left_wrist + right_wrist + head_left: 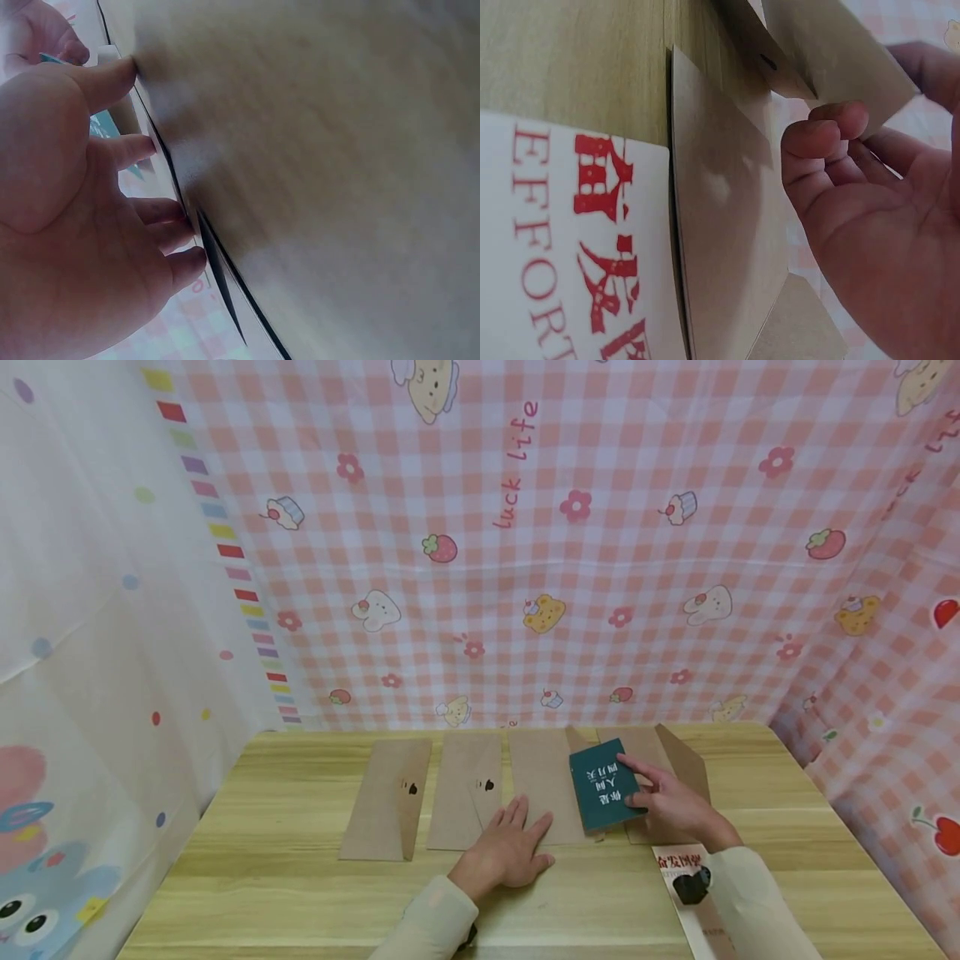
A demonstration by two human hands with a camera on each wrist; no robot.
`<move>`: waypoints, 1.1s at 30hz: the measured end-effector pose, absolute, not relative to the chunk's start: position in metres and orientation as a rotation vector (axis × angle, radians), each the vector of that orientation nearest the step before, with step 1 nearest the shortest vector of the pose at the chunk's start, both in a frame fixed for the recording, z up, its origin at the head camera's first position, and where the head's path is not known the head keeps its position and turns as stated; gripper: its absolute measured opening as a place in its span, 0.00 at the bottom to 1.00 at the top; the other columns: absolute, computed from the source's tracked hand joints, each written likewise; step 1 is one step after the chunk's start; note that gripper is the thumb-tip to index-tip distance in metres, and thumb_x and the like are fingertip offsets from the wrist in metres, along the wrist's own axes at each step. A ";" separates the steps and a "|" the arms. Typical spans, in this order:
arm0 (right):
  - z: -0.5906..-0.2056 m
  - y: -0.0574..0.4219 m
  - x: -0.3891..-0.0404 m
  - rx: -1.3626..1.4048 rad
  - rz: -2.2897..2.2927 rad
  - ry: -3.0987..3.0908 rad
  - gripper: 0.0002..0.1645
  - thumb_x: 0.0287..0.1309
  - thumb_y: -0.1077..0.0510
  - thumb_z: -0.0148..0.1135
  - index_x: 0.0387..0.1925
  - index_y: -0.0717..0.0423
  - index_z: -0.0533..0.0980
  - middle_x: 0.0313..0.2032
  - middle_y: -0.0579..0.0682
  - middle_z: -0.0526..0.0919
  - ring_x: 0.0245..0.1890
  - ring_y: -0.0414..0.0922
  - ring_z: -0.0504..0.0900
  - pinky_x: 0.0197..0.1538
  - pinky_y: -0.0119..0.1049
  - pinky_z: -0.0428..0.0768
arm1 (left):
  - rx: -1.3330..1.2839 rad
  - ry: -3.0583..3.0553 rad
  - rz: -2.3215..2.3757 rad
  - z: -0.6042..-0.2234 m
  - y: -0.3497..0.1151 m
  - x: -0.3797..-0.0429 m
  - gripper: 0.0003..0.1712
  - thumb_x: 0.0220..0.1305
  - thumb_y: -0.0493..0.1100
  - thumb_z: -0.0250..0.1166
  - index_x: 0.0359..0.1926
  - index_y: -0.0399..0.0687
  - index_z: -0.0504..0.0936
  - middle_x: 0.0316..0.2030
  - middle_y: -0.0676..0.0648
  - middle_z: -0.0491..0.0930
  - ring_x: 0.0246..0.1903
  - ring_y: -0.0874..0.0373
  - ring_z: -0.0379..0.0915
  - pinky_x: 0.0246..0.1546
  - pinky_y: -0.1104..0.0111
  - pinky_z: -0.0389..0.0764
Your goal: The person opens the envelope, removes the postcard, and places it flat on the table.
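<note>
My right hand pinches a dark green card with white Chinese characters, tilted over the third brown paper envelope from the left. In the right wrist view, the pale back of the card shows, with fingers of the right hand curled beside it. My left hand lies palm down, fingers spread, its fingertips at the lower part of the second envelope and the third. The left wrist view shows the left hand with fingertips against the paper and tabletop.
At the left lies another brown envelope, its flap folded over. The rightmost envelope has its flap spread open. A white card with red characters lies partly beneath my right sleeve on the wooden table. Patterned cloth hangs behind.
</note>
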State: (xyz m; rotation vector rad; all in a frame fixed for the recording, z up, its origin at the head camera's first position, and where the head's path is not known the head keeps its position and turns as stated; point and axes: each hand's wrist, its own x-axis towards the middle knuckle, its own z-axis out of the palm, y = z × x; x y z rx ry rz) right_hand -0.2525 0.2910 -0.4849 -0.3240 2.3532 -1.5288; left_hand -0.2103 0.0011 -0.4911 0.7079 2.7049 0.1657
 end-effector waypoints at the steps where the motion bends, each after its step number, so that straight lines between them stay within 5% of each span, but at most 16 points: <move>1: -0.484 0.291 -0.252 -0.313 -1.535 2.361 0.43 0.67 0.63 0.56 0.77 0.59 0.49 0.68 0.73 0.62 0.53 0.54 0.82 0.46 0.33 0.80 | 0.707 2.706 0.166 -0.491 0.001 -0.210 0.37 0.73 0.62 0.52 0.77 0.62 0.56 0.77 0.40 0.48 0.77 0.48 0.41 0.75 0.56 0.51; 18: -0.480 0.293 -0.251 -0.185 -1.623 2.477 0.33 0.72 0.59 0.54 0.74 0.60 0.59 0.68 0.72 0.63 0.45 0.46 0.83 0.40 0.34 0.84 | 0.720 2.712 0.176 -0.492 0.000 -0.211 0.37 0.73 0.61 0.51 0.77 0.61 0.56 0.77 0.38 0.47 0.77 0.47 0.41 0.75 0.55 0.51; 33: -0.473 0.298 -0.243 -0.145 -1.657 2.463 0.36 0.71 0.63 0.52 0.76 0.59 0.54 0.70 0.70 0.57 0.40 0.47 0.82 0.38 0.35 0.84 | 0.723 2.710 0.173 -0.494 0.000 -0.211 0.37 0.74 0.61 0.51 0.78 0.60 0.55 0.77 0.38 0.46 0.77 0.47 0.40 0.75 0.55 0.51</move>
